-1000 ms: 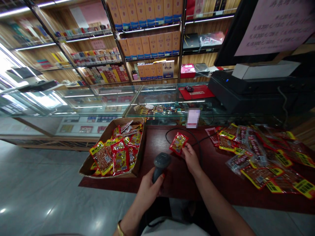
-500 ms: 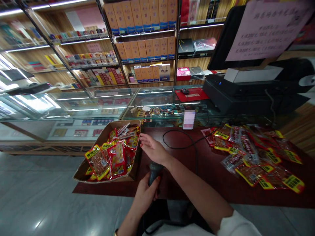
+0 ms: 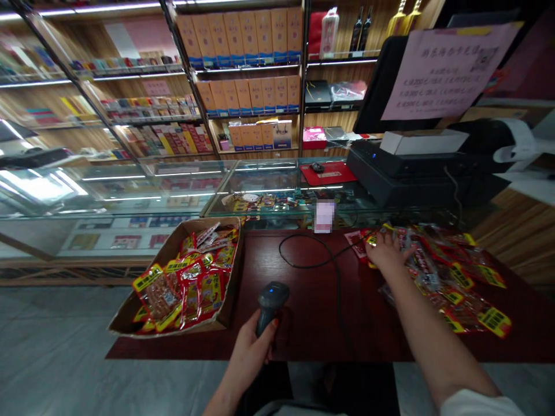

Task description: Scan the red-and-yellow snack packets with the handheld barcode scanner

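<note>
My left hand [image 3: 253,342] is wrapped round the handle of a dark barcode scanner [image 3: 273,296], whose head points away from me with a small blue light on top. My right hand [image 3: 387,252] lies over the left end of a spread of snack packets [image 3: 459,274], fingers apart, touching the packets beneath. These are clear, red and yellow plastic packets. At the left, a cardboard box [image 3: 234,277] holds many similar snack packets [image 3: 186,283], heaped above its front rim.
A black cable [image 3: 281,254] loops across the dark red table [image 3: 303,312]. Behind stand a glass display counter [image 3: 173,173], a red mouse pad [image 3: 332,174] with a mouse, and a monitor [image 3: 377,86] bearing a pink paper sign [image 3: 446,75]. Stocked shelves line the wall.
My right hand has moved from beside the box across to the packets on the right. My left hand keeps the scanner over the table's front. The view has shifted slightly.
</note>
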Motion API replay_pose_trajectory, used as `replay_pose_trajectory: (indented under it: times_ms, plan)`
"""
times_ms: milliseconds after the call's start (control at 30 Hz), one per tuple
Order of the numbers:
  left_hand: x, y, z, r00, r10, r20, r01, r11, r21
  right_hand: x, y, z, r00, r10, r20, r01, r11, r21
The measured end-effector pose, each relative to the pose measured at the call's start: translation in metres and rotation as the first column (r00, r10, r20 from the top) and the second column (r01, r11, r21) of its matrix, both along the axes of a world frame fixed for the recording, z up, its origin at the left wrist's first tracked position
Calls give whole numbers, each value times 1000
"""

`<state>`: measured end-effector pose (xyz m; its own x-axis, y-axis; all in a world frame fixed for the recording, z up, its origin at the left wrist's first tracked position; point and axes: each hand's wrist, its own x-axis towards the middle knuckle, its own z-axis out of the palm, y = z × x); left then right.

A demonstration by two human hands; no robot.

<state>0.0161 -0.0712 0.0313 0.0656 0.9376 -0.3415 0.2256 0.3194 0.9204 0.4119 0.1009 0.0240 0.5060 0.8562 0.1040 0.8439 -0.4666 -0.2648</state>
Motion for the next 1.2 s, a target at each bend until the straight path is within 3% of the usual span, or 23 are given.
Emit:
replay_pose_trajectory:
  times_ms: [100,233,367,467,667,967,1033,1200]
  plan:
    - [5,1,2,1000,-17,0,17,1000,1,-8,-19,-8,993,59,107,-60,998,7]
    - [8,3,4,1000,0,12,0,1000,-5,-44,-63,-18,969,149,195,-161,986,43]
    - [6,5,4,1000,0,21,0,1000,-10,-86,-111,-26,938,273,214,-287,957,39]
    - [5,6,6,1000,-4,16,4,1000,-12,-98,-124,-24,938,289,194,-294,956,-1]
    - [5,2,11,1000,-5,27,5,1000,11,-67,-94,-13,937,311,160,-289,946,-144]
    - [-1,-6,9,1000,1,23,-1,1000,5,-36,-56,-12,861,506,56,-447,805,-390]
    - [-1,-6,9,1000,3,15,-3,1000,5,-32,-49,-8,839,543,41,-482,776,-407]
    - [-1,-7,12,999,11,39,-12,1000,18,-29,-40,-1,803,593,62,-533,761,-368]
